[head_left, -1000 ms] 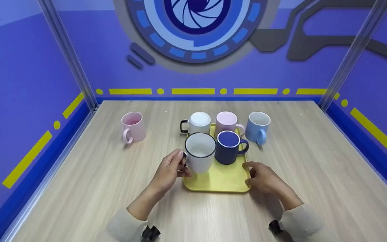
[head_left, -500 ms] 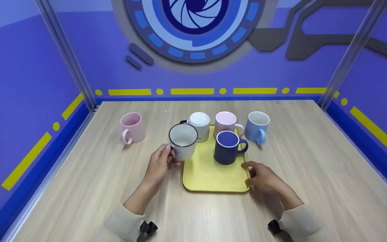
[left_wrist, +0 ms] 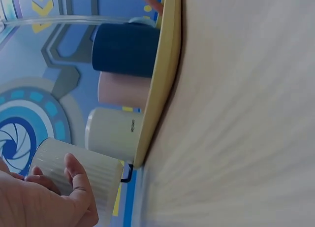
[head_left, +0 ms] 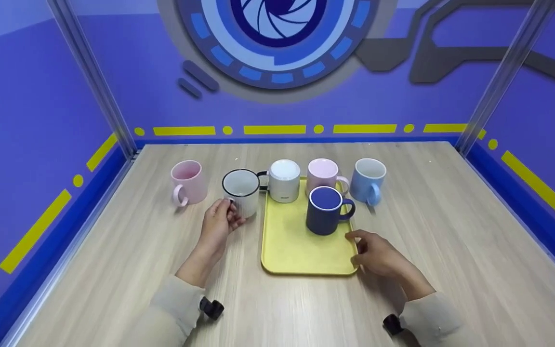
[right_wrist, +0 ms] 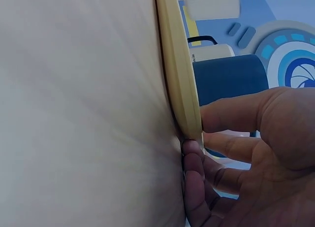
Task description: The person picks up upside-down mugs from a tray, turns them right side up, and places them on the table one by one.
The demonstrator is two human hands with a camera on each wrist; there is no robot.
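Note:
My left hand (head_left: 216, 224) grips a ribbed white mug (head_left: 246, 202) with a black rim by its handle, just left of the yellow tray (head_left: 297, 255). In the left wrist view this mug (left_wrist: 74, 163) looks tilted and appears to be off the table. My right hand (head_left: 381, 255) holds the tray's right edge near the front corner, thumb on the rim (right_wrist: 189, 104) and fingers curled at its side. A navy mug (head_left: 323, 219) stands upright on the tray. Behind it are a white mug (head_left: 284, 188) with a black handle and a pink mug (head_left: 322, 180).
Another pink mug (head_left: 191, 185) stands at the back left of the wooden table (head_left: 113, 270). A light blue mug (head_left: 366, 185) stands just right of the tray's back end. Purple-blue walls (head_left: 32, 120) enclose the table at the back and both sides.
My left hand has carried the ribbed white mug from over the tray leftward and back, past the tray's left edge. My right hand has stayed at the tray's right edge.

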